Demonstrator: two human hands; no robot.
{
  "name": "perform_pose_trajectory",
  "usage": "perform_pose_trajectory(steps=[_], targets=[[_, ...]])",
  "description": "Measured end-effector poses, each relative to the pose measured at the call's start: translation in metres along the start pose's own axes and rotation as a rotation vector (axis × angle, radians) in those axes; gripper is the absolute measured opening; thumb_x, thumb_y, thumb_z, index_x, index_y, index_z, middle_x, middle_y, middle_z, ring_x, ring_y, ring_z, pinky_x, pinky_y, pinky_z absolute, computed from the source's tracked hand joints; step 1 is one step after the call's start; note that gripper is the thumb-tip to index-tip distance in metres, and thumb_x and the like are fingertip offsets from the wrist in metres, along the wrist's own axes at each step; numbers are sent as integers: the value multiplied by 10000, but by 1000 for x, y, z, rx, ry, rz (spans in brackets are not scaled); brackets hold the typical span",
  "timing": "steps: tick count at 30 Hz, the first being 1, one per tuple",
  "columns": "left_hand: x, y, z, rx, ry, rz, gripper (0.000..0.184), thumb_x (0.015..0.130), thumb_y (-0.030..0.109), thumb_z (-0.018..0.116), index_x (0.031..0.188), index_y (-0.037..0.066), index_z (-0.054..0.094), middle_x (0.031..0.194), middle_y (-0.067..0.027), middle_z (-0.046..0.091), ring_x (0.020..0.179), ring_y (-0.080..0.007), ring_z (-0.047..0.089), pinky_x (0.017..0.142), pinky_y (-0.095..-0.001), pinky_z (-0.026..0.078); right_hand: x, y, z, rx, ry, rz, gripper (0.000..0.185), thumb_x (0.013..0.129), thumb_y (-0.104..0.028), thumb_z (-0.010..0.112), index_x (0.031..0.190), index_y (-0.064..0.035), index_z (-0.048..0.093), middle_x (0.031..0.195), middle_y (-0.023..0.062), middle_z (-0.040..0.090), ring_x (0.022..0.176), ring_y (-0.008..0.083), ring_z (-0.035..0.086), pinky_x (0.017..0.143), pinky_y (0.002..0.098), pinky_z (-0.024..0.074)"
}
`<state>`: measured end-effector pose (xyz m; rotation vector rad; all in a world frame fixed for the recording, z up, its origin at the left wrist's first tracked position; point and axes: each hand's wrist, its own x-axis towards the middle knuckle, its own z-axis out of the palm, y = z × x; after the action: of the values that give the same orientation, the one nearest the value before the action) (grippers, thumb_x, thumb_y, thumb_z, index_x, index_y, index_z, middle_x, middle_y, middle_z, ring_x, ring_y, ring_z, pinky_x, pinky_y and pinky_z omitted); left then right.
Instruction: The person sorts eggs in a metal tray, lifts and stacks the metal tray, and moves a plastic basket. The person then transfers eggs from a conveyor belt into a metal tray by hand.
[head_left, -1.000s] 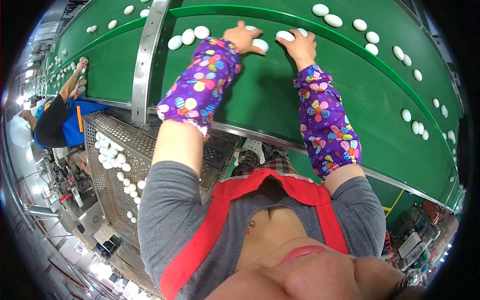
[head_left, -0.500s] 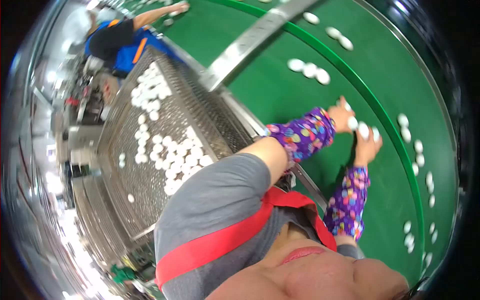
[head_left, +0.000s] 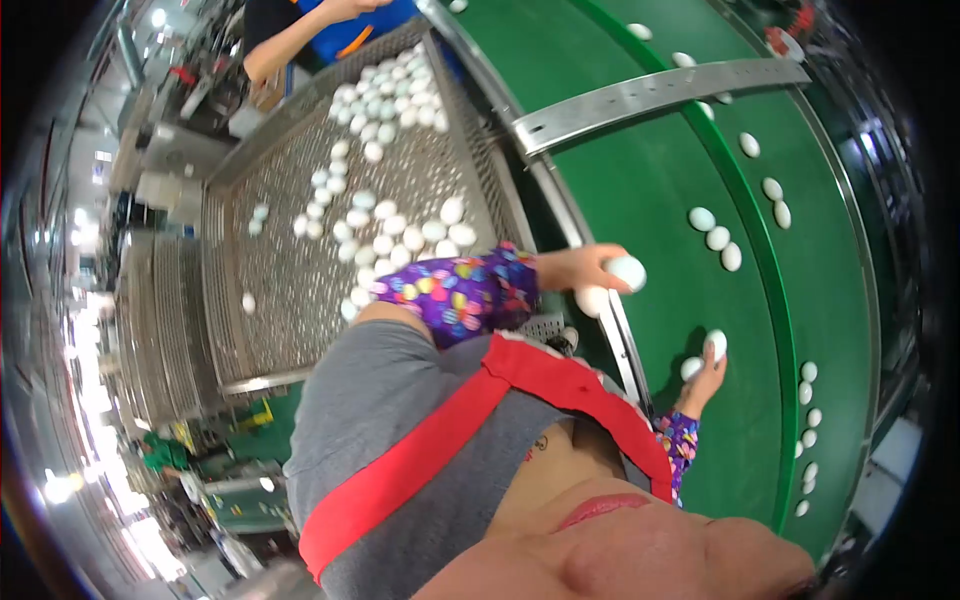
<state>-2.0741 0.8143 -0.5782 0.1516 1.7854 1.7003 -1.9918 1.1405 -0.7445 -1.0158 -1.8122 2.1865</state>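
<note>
My left hand (head_left: 585, 268) is over the belt's near metal rail, fingers closed round white eggs (head_left: 626, 273); two show. My right hand (head_left: 708, 377) is lower, over the green belt (head_left: 650, 200), with an egg (head_left: 715, 344) at its fingertips and another (head_left: 692, 369) beside the palm. Three eggs (head_left: 717, 238) lie in a row on the belt beyond my hands. Left of my left arm, a perforated metal tray (head_left: 270, 290) holds many loose white eggs (head_left: 385, 105).
A metal bar (head_left: 660, 98) crosses above the belt. A curved green divider (head_left: 755, 225) runs along it, with several eggs in the outer lane (head_left: 830, 300). A co-worker's arm (head_left: 290, 45) reaches in at the top, beyond the tray.
The view has turned toward the tray. My left hand has drawn back from the belt to its rail with eggs. My hands, close together before, are now apart.
</note>
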Motion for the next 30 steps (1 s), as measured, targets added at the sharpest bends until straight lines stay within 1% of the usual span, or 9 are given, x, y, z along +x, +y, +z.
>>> perform_pose_trajectory(steps=[8,10,12,14,17,20,21,24,30], targets=[[-233,-9,-136,46,813,21,435,843,117,650,1244,29,505,1054,-49,623,882,-120,600,762,-262,518,-99,-91,255,-212,-867,-156,422,805,-120,672,1190,21,573,1107,90,606,982,181,579,873,300,446],[-278,-63,-177,-86,1110,-14,434,790,221,725,1140,8,581,990,-51,650,857,-119,590,729,-257,490,-123,-87,317,-393,-1100,-445,453,748,-123,712,1176,-25,602,1203,130,531,1092,244,530,933,340,419],[-329,-108,-206,121,1251,-55,444,769,288,745,1119,49,614,995,-88,662,823,-154,611,696,-281,494,-165,-91,371,-493,-1286,-731,497,699,-171,780,1150,-37,619,1214,155,506,1116,285,516,956,350,408],[-367,-135,-218,313,1349,-357,518,717,391,771,1113,85,635,1011,-139,668,891,-244,623,745,-340,501,-195,-73,424,-583,-1384,-883,518,679,-239,805,1139,-73,635,1246,204,485,1149,347,498,969,393,413],[-400,-189,-226,475,1414,-621,627,662,490,778,1137,108,633,1039,-165,655,982,-337,591,817,-396,494,-216,-26,499,-833,-1368,-1025,534,684,-421,766,1142,-170,654,1253,224,477,1115,381,528,920,420,457],[-424,-204,-233,578,1414,-743,728,661,561,763,1181,79,594,1118,-181,606,991,-340,572,811,-406,504,-233,-2,556,-1100,-1273,-1109,560,672,-501,744,1146,-217,653,1208,201,493,1042,366,568,871,437,487],[-430,-189,-230,420,1457,-716,794,636,632,734,1196,88,589,1184,-247,521,1036,-383,536,833,-446,499,-229,14,574,-1185,-1238,-1086,588,663,-520,741,1162,-223,644,1200,189,493,1016,376,571,876,434,487],[-433,-206,-246,538,1378,-888,808,638,638,725,1229,109,574,1229,-284,445,1046,-402,541,844,-449,502,-236,25,597,-1360,-1121,-1078,568,691,-515,725,1176,-234,637,1236,193,467,1089,396,528,923,447,459],[-408,-204,-241,712,1180,-852,727,663,595,716,1241,180,570,1256,-294,426,987,-440,587,827,-452,510,-220,65,582,-1234,-1078,-1136,529,712,-473,713,1179,-245,619,1278,254,422,1136,453,470,945,482,438]])
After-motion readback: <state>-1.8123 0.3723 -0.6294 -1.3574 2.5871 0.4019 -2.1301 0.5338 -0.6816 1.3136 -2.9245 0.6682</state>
